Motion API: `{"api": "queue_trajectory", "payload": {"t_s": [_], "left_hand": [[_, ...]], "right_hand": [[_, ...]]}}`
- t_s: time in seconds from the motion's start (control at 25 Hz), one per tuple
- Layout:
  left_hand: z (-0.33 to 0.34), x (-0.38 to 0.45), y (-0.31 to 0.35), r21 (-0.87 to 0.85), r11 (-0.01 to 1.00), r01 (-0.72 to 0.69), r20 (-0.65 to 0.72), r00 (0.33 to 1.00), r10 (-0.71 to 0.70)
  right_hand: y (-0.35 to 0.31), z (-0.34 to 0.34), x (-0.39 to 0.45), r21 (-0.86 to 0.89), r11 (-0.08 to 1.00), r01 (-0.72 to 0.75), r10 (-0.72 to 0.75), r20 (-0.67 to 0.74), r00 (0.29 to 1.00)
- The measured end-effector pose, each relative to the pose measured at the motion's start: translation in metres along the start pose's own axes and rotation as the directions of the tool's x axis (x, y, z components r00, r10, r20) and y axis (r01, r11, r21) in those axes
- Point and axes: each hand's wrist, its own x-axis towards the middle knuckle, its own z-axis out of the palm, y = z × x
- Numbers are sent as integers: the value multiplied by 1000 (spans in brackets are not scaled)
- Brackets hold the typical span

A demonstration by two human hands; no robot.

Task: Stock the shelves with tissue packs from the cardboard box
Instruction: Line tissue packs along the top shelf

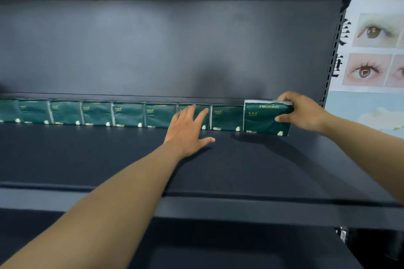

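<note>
Hiding one pack (192, 115): left hand (187, 130)

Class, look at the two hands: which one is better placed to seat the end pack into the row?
The right hand: it already grips the end pack at the row's right end. The left hand is open, fingers spread over packs further left, holding nothing.

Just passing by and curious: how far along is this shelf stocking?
Done: a row of green packs stands along the back of the shelf. In hand: the right hand holds the end pack; the left hand steadies the row. Left: the shelf's front is bare; the box is out of view.
</note>
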Motion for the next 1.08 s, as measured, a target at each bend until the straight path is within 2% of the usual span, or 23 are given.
{"api": "queue_trajectory", "payload": {"t_s": [0.24, 0.32, 0.48, 0.56, 0.68, 0.96, 1.08], "left_hand": [[67, 86, 33, 25, 1000, -12, -80, 997, 14], [88, 103, 34, 42, 999, 0, -101, 995, 4], [112, 124, 23, 28, 1000, 8, -140, 990, -4], [117, 130, 21, -3, 1000, -23, -198, 980, 22], [120, 131, 20, -40, 999, -36, -239, 971, 26], [98, 110, 22, 22, 999, -46, -186, 981, 49], [69, 71, 21, 24, 999, -32, -182, 983, 35]], "right_hand": [[70, 39, 78, 39, 999, -9, 8, 27, 1000], [85, 55, 93, -60, 998, 34, -35, -16, 999], [107, 91, 100, -352, 912, 210, -278, -153, 949], [109, 97, 102, -443, 865, 236, -324, -134, 936], [107, 98, 104, -455, 854, 253, -334, -108, 936], [84, 84, 73, -586, 783, 208, -346, -132, 929], [53, 78, 30, -523, 817, 242, -369, -153, 917]]}}
